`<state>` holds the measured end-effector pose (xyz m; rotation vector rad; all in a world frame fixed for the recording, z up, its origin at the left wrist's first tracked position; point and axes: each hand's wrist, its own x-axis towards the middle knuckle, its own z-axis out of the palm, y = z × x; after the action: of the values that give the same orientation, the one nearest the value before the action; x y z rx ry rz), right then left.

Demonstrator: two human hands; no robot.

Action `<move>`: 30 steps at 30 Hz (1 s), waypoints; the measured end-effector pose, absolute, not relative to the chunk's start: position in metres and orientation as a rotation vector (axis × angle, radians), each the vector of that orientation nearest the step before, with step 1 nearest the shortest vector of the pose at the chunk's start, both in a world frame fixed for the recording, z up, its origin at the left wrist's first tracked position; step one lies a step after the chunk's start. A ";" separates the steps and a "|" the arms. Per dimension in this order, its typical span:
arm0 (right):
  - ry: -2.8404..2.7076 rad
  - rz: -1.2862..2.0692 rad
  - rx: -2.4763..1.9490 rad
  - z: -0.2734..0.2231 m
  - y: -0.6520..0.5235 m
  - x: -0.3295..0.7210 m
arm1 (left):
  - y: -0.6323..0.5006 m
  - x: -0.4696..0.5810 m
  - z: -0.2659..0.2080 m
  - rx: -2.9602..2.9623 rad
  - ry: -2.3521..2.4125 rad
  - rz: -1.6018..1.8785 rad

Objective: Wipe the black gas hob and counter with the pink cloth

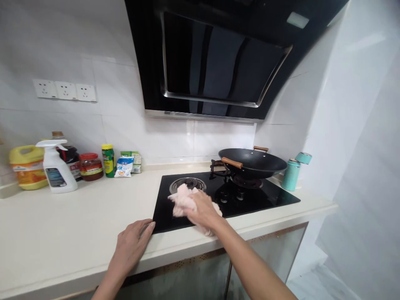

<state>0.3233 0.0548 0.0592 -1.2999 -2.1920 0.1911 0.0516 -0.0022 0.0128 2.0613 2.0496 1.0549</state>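
A crumpled pale pink cloth (184,201) is in my right hand (203,208), pressed against the black glass gas stove (168,216) just in front of its left burner (188,183). Part of the cloth hangs toward the stove's front edge. My left hand (133,241) lies flat on the white countertop (78,233), its fingertips beside the stove's front left corner. Nothing is in that hand. On the right burner rests a black wok (254,162) with wooden handles.
A black range hood (218,62) slants out above the stove. Right of the wok stands a turquoise canister (291,175). Along the back left are a white spray bottle (58,168), a yellow jug (28,166), a red-lidded jar (91,166), a green shaker (108,161) and packets (125,166).
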 end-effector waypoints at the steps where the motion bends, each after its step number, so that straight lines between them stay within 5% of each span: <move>1: -2.315 0.252 -1.259 0.056 0.057 0.320 | -0.001 0.050 0.012 2.063 2.049 1.059; 5: -2.437 0.384 -1.126 0.040 0.052 0.337 | 0.004 0.045 0.006 2.081 2.039 1.120; 12: -1.927 -0.101 -1.189 0.020 0.058 0.473 | 0.011 0.090 0.035 2.126 1.897 1.027; 17: -1.698 -0.397 -1.729 0.009 0.075 0.579 | 0.021 0.176 0.068 2.165 1.754 0.555; 23: -1.598 -0.330 -2.018 -0.013 0.084 0.628 | 0.045 0.238 0.065 2.373 1.826 0.174; 30: -1.574 -0.332 -1.970 -0.030 0.088 0.630 | 0.103 0.245 0.051 2.772 1.558 0.343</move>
<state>0.6303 0.0875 -0.0301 -1.9700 -1.5738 -0.3320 0.2449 0.1033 0.0512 2.7721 1.5582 0.3433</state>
